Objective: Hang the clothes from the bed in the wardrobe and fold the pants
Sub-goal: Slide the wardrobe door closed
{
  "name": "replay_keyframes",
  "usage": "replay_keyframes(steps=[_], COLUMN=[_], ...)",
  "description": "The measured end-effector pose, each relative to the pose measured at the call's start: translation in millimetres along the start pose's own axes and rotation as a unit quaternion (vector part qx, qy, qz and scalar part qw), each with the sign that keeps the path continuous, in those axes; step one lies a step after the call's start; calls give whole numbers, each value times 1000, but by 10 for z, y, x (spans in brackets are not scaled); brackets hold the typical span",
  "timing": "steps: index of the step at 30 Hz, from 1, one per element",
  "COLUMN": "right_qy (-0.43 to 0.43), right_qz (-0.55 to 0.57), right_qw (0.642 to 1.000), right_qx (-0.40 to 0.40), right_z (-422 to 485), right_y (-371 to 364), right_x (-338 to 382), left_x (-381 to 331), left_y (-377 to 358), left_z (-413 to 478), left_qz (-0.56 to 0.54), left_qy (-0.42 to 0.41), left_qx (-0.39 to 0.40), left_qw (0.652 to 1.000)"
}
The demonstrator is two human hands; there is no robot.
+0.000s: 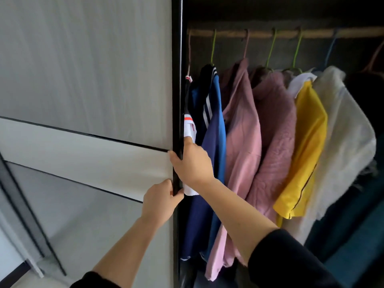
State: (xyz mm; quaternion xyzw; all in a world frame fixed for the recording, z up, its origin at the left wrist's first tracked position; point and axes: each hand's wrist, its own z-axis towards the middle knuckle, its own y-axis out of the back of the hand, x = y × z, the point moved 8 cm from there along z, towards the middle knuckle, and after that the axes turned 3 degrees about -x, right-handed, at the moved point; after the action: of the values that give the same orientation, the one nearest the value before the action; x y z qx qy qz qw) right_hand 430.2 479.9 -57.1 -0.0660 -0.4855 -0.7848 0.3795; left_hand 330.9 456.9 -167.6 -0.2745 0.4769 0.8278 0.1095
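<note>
The wardrobe's grey sliding door (pixel 87 84) fills the left half of the view, and its black edge (pixel 177 80) runs down the middle. My left hand (pixel 161 201) grips that edge from the front, fingers curled round it. Higher up, my right hand (pixel 192 161) holds the same edge from the inside, its forefinger pointing up at a white garment with red trim (pixel 189 127). Behind the hands, several garments hang on a wooden rail (pixel 291 33): a blue striped top (pixel 214 113), a pink shirt (pixel 243 146), a mauve fleece (pixel 274 129), a yellow shirt (pixel 307 138) and a cream fleece (pixel 345 146).
Dark clothing (pixel 365 84) hangs at the far right of the rail. Below the garments the wardrobe interior is dark, with a bluish surface (pixel 353 256) at the lower right. A second door panel with black trim (pixel 25 204) stands at the lower left.
</note>
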Motion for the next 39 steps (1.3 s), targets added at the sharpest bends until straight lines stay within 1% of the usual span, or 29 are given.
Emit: replay_keyframes(steps=[13,17,20,21,22,23,24,25,27,28,29,31,32,35,39], right_qy=[-63,-85,-112,-120,-130,-131,-119,-91,-18,16,46,88,94,66,30], right_qz=[-29,-47,-70,-82,-93,-102,-110,-122,-193,-244,-290,-362,-392,-448,-459], right_qw=[995,992,988,987,985,983,983,981,959,944,931,911,901,881,876], right_qx=[-76,-76,-76,-73,-71,-74,-89,-122,-205,-223,-217,-179,-162,-135,-148], right_z=[-695,-903,-1058,-1112,-1165,-1211,-1264,-1318,-1414,-1450,-1466,-1487,-1502,-1540,-1589], right_y=[1307,1683,1944,2024,2100,2174,2262,2367,2571,2625,2628,2561,2530,2523,2667], right_x=[-1188,-1500,-1758,-1839,-1908,-1962,-1977,-1953,-1874,-1825,-1798,-1809,-1849,-2020,-2142], left_x=[-1533,-1971,-2246,-2334,-2416,-2475,-2498,-2497,-2492,-2506,-2535,-2632,-2691,-2873,-3095], left_y=[-724,-975,-1127,-1110,-1050,-973,-900,-814,-685,-628,-599,-622,-669,-803,-954], left_z=[-787,-1006,-1169,-1220,-1266,-1305,-1319,-1294,-1156,-1091,-1035,-976,-980,-1031,-1120], left_qz=[-2,9,3,5,18,41,62,74,104,122,142,185,199,207,200], left_qy=[-65,-105,-177,-220,-279,-332,-360,-368,-363,-370,-383,-415,-431,-453,-468], left_qx=[16,40,85,77,39,-17,-69,-116,-161,-172,-174,-159,-146,-129,-127], left_qw=[998,994,981,972,959,942,928,920,912,905,896,876,868,857,851])
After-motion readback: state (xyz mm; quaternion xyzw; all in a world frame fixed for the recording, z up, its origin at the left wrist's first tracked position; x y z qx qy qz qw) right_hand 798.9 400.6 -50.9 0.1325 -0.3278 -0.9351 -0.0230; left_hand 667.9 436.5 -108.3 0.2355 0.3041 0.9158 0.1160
